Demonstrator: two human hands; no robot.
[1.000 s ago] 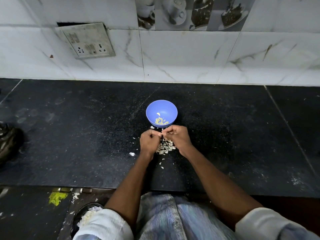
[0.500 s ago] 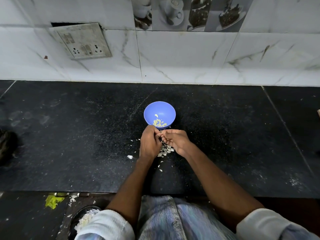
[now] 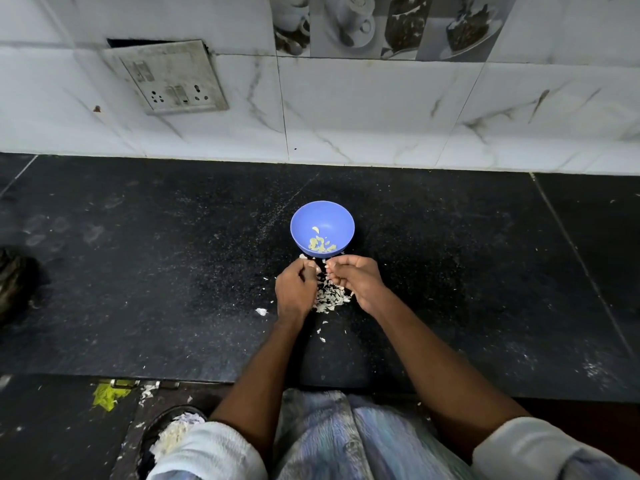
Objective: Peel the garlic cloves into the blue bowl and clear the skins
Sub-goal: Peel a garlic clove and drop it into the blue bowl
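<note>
A small blue bowl (image 3: 322, 216) stands on the black counter (image 3: 173, 271) with several pale peeled garlic cloves (image 3: 320, 244) in its bottom. Just in front of it my left hand (image 3: 294, 292) and my right hand (image 3: 356, 280) meet fingertip to fingertip, fingers curled, pinching a small garlic clove (image 3: 319, 269) that is mostly hidden between them. Under the hands lies a heap of white garlic skins (image 3: 329, 299), with a few loose flakes (image 3: 261, 311) scattered toward me.
A marble-tiled wall with a switch-and-socket plate (image 3: 169, 77) rises behind the counter. A dark object (image 3: 14, 282) sits at the counter's far left edge. Below the counter's front edge a dark container (image 3: 173, 434) holds white skins, next to a yellow-green scrap (image 3: 107, 396).
My hands have stayed in front of the bowl, working the clove between the fingertips; the right hand's fingers have shifted slightly. The view has drifted a little. The bowl has not moved.
</note>
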